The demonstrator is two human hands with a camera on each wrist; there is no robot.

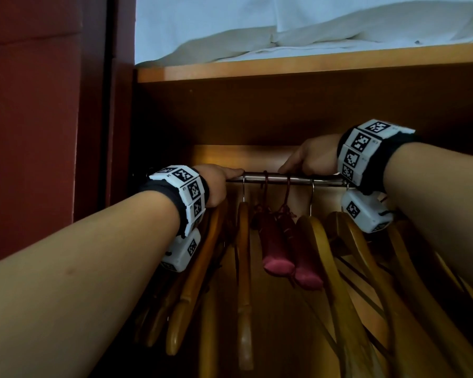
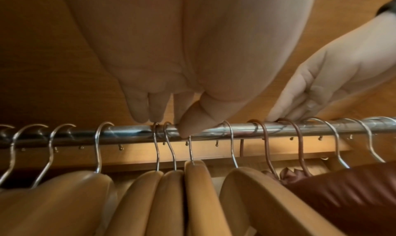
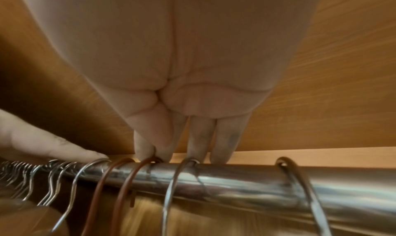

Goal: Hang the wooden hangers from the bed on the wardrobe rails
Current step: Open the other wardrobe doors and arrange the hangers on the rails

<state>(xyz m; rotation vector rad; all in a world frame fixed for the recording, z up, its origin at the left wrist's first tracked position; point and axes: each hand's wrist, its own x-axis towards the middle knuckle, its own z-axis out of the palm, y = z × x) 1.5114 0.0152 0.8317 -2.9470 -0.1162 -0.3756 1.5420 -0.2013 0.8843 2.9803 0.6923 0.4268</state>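
A chrome wardrobe rail (image 1: 322,181) runs across the cupboard, with several wooden hangers (image 1: 243,268) hanging from it by wire hooks. My left hand (image 1: 230,174) is at the rail's left part. In the left wrist view its thumb (image 2: 188,127) presses one wooden hanger's hook (image 2: 191,152) against the rail (image 2: 120,134), with the fingers (image 2: 139,111) behind. My right hand (image 1: 284,169) is further right. There the thumb and forefinger (image 3: 145,143) pinch the brown hook (image 3: 128,177) of a padded hanger (image 1: 277,264) on top of the rail (image 3: 246,178).
Two pink padded hangers hang between the wooden ones mid-rail. A wooden shelf (image 1: 284,66) with folded pale bedding (image 1: 339,28) sits close above the rail. The dark red wardrobe side (image 1: 33,132) stands at the left. More wire hooks (image 2: 49,146) crowd the rail's left end.
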